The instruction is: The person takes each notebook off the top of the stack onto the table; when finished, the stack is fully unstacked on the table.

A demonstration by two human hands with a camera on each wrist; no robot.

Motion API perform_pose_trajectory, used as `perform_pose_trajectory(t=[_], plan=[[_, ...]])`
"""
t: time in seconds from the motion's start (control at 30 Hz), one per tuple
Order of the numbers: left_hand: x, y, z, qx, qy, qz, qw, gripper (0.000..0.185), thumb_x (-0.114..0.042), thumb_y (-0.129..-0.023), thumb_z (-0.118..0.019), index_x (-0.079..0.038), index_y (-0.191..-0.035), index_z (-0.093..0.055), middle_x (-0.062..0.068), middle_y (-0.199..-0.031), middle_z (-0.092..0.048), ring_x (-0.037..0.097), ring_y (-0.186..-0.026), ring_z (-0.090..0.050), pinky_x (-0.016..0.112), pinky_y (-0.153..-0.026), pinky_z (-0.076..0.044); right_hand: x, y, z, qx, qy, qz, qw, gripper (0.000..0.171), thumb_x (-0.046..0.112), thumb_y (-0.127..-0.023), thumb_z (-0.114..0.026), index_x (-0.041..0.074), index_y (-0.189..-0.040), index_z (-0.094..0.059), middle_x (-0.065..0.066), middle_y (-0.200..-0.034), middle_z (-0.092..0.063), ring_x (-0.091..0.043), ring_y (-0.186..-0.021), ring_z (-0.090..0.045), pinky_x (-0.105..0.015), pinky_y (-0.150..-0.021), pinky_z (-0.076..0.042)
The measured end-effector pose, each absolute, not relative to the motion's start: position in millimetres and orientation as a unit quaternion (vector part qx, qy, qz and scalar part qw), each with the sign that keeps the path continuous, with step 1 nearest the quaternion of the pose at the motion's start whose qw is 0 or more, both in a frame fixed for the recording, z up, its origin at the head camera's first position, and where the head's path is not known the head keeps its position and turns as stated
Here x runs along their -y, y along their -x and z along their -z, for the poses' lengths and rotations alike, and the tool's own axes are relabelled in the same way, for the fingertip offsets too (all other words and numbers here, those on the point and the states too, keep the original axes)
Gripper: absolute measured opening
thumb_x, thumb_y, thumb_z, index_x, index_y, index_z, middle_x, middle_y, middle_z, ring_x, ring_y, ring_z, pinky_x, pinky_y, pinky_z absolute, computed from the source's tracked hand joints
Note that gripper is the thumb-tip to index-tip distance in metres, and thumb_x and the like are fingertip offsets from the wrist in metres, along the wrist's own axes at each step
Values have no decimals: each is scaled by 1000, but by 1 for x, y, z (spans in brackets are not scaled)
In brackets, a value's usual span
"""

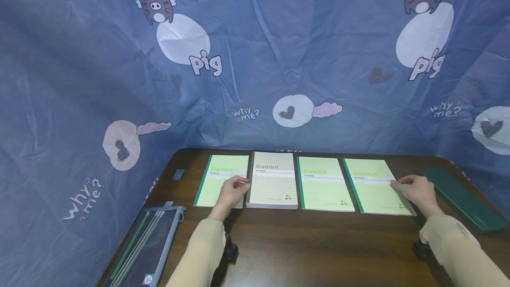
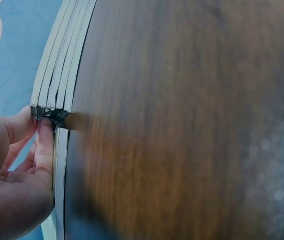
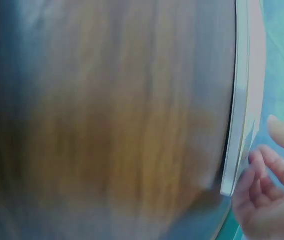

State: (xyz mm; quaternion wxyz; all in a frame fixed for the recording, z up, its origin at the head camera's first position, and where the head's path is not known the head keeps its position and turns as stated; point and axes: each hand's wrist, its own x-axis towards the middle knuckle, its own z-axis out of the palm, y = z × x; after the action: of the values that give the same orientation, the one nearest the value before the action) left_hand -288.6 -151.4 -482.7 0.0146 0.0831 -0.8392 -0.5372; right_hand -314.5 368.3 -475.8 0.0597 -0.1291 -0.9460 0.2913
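Four notebooks lie in a row along the far part of the dark wooden surface [image 1: 318, 242], all face up with "Gambit" printed on their covers. From left to right they are a green notebook [image 1: 221, 180], a beige notebook [image 1: 272, 185], a second green one [image 1: 323, 184] and a third green one [image 1: 374, 186]. They sit just beside each other with narrow gaps between.

The left hand [image 1: 231, 193] rests on the right edge of the left notebook, next to the beige one. In the left wrist view its fingers [image 2: 44, 145] lie fairly straight and close together, pressed along the notebook's edge, with the thumb touching the corner of the thicker beige stack [image 2: 57, 90]. They are not curled round anything.

The right hand [image 1: 416, 189] lies at the right edge of the rightmost notebook. In the right wrist view its fingers [image 3: 266, 170] are loosely spread and lightly bent, with the tips at the notebook's edge [image 3: 239, 125]; whether they pinch the cover cannot be told.

A dark green case [image 1: 462, 198] lies on the surface just right of the right hand. At the near left a clear pencil pouch [image 1: 149, 242] holds long thin items, and a small blue eraser [image 1: 178, 174] sits far left of the notebooks. A blue cloth [image 1: 255, 56] printed with pigs and hearts hangs behind and around the surface.
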Motion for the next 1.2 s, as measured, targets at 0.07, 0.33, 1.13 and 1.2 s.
perform_pose_trajectory(t=[0.07, 0.33, 1.13, 1.2], plan=[[152, 288, 483, 839, -83, 538, 13, 21, -14, -95, -66, -3, -113, -69, 11, -104, -66, 26, -96, -60, 40, -82, -50, -365, 315, 475, 943, 138, -293, 72, 51, 36, -94, -65, -13, -109, -62, -33, -107, -61, -48, -97, -54, -55, -78, -43], [152, 289, 483, 839, -87, 537, 6, 22, -16, -96, -65, -4, -115, -69, 11, -104, -65, 25, -97, -59, 40, -83, -49, -340, 318, 470, 932, 142, -324, 79, 53, 40, -97, -60, -10, -115, -60, -32, -112, -60, -45, -99, -52, -54, -79, -42], [150, 286, 480, 838, -84, 539, 11, 22, -14, -97, -64, -2, -115, -68, 12, -105, -65, 26, -97, -60, 40, -83, -50, -204, 323, 446, 917, -49, -393, 45, 48, 40, -94, -67, -5, -111, -65, -12, -85, -63, -29, -70, -65, -31, -58, -49], [150, 286, 480, 838, -85, 538, 12, 22, -14, -97, -64, -2, -115, -68, 11, -104, -65, 25, -96, -60, 39, -83, -49, -194, 324, 446, 912, -52, -404, 38, 49, 42, -94, -68, -4, -111, -65, -13, -82, -63, -29, -66, -67, -31, -56, -48]])
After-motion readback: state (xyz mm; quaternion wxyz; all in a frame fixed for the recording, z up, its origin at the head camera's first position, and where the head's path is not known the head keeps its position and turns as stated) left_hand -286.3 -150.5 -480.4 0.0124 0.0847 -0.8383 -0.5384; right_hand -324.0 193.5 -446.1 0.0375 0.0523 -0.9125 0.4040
